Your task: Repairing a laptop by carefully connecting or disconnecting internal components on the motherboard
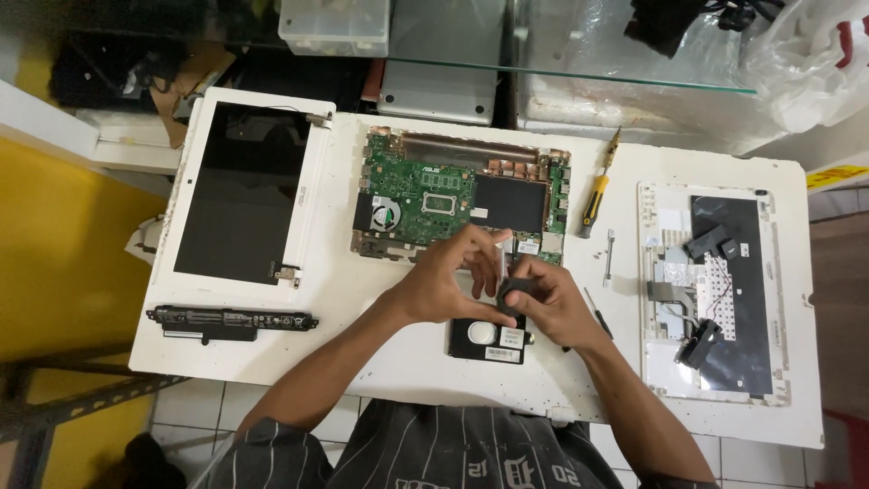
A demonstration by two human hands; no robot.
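Head view: both hands (493, 285) pinch a small black part (518, 292).

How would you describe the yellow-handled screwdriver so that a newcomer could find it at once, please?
Start at the white table and find the open laptop base with its green circuit board. Just to the right lies the screwdriver, slanted. Its yellow-and-black handle sets it apart from the thin dark tool nearer the right hand.

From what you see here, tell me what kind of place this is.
Likely an electronics repair bench: an opened laptop base with bare green board, a detached screen panel, and a yellow-handled screwdriver on a white table.
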